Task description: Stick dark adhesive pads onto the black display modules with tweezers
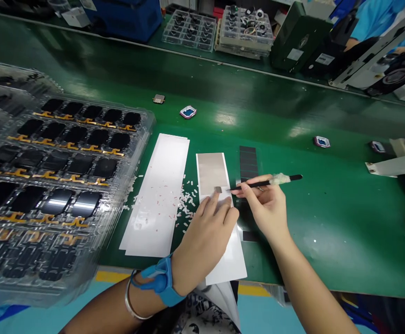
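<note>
In the head view, my left hand (209,227) rests on a white backing sheet (225,266), its index fingertip at a small grey square piece (218,189). The fingers lie partly spread. A grey-beige film (211,171) covers the sheet's upper part. Pinched in my right hand (268,204) are black tweezers (263,183) with pale wrapping near the rear end. Their tip points left, close beside the grey piece; I cannot tell whether it touches. Under my right hand lies a strip of dark rectangles (248,162).
White sheets (157,199) lie left, with scattered white scraps (186,202). Stacked clear trays (143,120) of black screens fill the left side. Small square parts (187,112) dot the green bench (328,222). Compartment boxes (188,30) stand behind; a person's blue sleeve (376,18) shows top right.
</note>
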The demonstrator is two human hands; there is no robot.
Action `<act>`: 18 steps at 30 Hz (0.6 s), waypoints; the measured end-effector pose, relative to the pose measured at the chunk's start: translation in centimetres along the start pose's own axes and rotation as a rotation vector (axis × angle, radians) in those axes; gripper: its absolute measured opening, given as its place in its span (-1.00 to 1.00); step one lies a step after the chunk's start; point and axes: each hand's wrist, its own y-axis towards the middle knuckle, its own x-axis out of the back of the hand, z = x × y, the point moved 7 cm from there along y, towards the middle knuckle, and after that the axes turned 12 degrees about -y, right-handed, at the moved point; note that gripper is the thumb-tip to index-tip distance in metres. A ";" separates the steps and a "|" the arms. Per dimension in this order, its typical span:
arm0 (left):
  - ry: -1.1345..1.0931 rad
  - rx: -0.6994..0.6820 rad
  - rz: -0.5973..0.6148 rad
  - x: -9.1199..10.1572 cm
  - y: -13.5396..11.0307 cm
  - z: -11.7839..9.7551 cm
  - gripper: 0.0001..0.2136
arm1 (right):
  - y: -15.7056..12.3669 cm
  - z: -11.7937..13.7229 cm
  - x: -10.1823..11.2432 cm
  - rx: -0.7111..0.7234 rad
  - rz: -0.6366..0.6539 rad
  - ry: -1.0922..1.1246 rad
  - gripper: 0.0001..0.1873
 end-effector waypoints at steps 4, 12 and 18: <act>0.063 0.005 -0.012 -0.1 0.2 -0.5 -0.77 | 0.5 -1.5 0.7 -0.110 0.006 0.062 -0.60; 0.065 0.009 0.014 0.0 0.6 -0.7 -0.78 | 0.7 -2.4 0.6 -0.198 0.072 0.163 -0.60; 0.057 0.010 0.009 -0.1 0.7 -0.7 -0.78 | 1.0 -2.4 0.4 -0.190 0.065 0.155 -0.59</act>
